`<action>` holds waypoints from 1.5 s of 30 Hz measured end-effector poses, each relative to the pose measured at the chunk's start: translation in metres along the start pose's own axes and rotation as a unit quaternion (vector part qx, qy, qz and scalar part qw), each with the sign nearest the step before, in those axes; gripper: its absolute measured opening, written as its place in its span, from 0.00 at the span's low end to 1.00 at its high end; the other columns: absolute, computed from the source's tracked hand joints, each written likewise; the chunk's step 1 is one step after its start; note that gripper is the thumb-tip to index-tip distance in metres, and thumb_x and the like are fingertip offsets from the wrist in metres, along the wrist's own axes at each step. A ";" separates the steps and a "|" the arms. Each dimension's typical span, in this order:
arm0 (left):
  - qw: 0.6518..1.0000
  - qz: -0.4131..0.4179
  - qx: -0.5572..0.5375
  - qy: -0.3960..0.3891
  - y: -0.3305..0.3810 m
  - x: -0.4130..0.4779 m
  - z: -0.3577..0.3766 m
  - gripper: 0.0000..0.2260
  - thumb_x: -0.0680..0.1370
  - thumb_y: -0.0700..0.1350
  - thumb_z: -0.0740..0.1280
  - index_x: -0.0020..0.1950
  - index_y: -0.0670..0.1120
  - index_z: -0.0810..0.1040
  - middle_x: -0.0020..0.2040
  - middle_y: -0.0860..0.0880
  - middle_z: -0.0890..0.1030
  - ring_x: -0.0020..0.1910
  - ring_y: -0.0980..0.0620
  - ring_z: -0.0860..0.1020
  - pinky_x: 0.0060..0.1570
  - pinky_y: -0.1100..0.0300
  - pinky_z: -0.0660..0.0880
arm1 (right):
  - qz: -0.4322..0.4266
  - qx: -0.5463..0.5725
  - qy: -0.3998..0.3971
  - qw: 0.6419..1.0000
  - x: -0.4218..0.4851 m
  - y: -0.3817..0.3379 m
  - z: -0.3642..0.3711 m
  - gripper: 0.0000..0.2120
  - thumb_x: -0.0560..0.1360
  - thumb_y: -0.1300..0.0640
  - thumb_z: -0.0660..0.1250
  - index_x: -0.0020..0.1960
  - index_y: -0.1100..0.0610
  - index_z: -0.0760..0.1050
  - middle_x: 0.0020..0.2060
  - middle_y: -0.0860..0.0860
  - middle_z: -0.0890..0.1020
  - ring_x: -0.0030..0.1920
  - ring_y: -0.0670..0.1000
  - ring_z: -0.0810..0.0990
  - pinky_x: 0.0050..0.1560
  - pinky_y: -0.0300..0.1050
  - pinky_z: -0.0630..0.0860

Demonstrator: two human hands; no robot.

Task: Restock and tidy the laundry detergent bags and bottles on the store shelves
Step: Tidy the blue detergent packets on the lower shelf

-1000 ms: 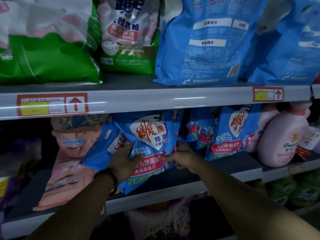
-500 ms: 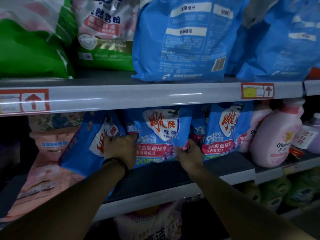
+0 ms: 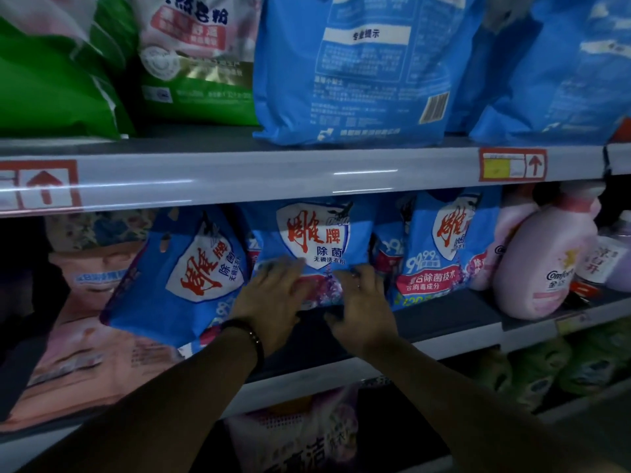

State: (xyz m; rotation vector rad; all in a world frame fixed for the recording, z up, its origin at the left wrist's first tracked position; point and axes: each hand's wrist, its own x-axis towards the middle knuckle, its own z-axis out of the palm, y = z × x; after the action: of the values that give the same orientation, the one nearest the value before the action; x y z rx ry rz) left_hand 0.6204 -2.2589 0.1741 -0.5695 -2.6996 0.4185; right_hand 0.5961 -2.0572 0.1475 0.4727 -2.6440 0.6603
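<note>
A blue detergent bag point(image 3: 314, 233) with a white shield and red lettering stands upright at the middle of the middle shelf point(image 3: 444, 322). My left hand point(image 3: 269, 302) and my right hand point(image 3: 362, 305) lie flat against its lower front, fingers spread, side by side. A second blue bag point(image 3: 191, 278) leans tilted just left of my left hand. A third blue bag point(image 3: 440, 254) stands to the right. Pink softener bottles point(image 3: 543, 264) stand at the right end of the same shelf.
The upper shelf holds green bags point(image 3: 51, 83) at left and large blue bags point(image 3: 358, 70) at centre and right. Its rail point(image 3: 273, 179) carries red price tags. Pink bags point(image 3: 85, 302) lie at the left of the middle shelf. Green packs point(image 3: 546, 367) sit below right.
The central blue bag has gone from tilted forward in both hands to upright and further back. Both hands have shifted from gripping its sides to resting open on its front.
</note>
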 end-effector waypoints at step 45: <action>0.669 -0.539 -0.474 0.195 -0.038 -0.107 -0.053 0.21 0.86 0.55 0.62 0.55 0.36 0.80 0.52 0.33 0.84 0.54 0.32 0.81 0.48 0.48 0.75 | 0.072 0.165 -0.284 0.942 -0.059 -0.105 -0.047 0.38 0.81 0.47 0.72 0.85 0.52 0.58 0.83 0.52 0.63 0.80 0.53 0.65 0.75 0.44 0.65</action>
State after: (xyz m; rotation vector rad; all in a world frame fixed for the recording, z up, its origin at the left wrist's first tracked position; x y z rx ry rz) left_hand 0.7200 -2.3273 0.2058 0.7139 -2.0878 -1.2981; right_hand 0.7033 -2.1076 0.2008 0.6468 -3.1378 1.1785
